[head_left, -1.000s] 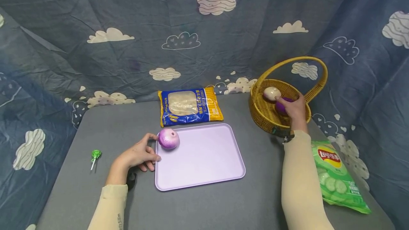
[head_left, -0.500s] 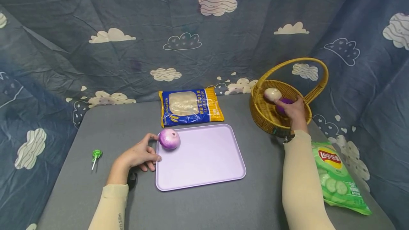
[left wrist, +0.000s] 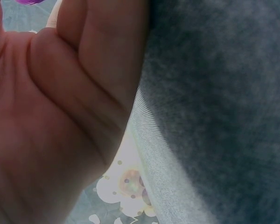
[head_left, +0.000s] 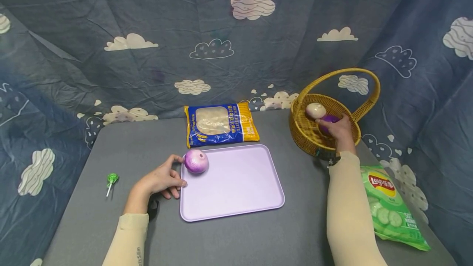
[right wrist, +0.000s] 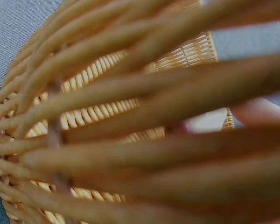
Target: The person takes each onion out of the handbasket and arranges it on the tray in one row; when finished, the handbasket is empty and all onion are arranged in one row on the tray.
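Observation:
My left hand [head_left: 162, 179] is at the left rim of a lilac tray [head_left: 240, 184], thumb over the rim and index fingertip close beside a purple-and-white onion [head_left: 196, 161] standing in the tray's far left corner. At the right, my right hand [head_left: 340, 128] reaches over the front rim of a wicker basket [head_left: 304, 142] and grips a deep purple onion [head_left: 329, 121], thumb on its near left side. A paler onion [head_left: 315, 111] lies against it in the basket. Basket canes [right wrist: 130, 158] largely block the right wrist view; the left wrist view is mostly palm [left wrist: 51, 126].
A blue-and-yellow pasta bag [head_left: 221, 124] lies behind the tray. The basket's tall arched handle [head_left: 338, 71] stands over its opening. A green chip bag [head_left: 393, 208] is by the right forearm, a green lollipop [head_left: 112, 179] at far left. Curtain encloses the back and sides.
My right thumb has slid slightly down the purple onion, and more of that onion shows. The left hand and the tray stay as they were.

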The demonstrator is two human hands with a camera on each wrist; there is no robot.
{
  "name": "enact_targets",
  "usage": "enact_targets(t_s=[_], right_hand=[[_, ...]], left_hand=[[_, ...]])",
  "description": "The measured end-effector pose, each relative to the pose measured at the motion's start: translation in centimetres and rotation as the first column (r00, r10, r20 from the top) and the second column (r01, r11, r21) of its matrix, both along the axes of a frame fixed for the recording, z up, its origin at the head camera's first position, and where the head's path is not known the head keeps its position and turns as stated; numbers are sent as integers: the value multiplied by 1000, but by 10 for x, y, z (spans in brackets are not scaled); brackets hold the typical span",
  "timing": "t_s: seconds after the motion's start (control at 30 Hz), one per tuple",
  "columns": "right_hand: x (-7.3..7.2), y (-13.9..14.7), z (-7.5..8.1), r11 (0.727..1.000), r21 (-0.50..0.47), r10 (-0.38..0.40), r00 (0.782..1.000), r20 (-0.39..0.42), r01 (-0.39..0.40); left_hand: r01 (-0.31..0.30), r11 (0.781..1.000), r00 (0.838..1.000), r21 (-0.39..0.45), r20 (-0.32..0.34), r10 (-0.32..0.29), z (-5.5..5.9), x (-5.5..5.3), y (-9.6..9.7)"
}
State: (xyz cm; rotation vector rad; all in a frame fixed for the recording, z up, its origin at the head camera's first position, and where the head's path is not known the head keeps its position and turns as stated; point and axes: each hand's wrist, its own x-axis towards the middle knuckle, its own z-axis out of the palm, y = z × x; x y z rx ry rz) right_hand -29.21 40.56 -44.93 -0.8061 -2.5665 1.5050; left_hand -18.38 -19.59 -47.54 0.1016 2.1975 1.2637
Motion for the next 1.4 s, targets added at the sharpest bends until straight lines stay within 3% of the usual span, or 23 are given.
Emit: enact_targets(t_s=[0.43,0.83,1.4], right_hand=[[1,0,2,999,-23,28,999,41,-27],[4,-2,4,990,68,114,988,105,-121],[5,-1,1,990,56,127,988,93,-132]], left_hand=[[-7,1000,1000,-13,9,7,2,-1,0],[-16,1000,1000,-24,10,16,2,-1,0],[-21,999,1000,-25,20,21,2,0,1]])
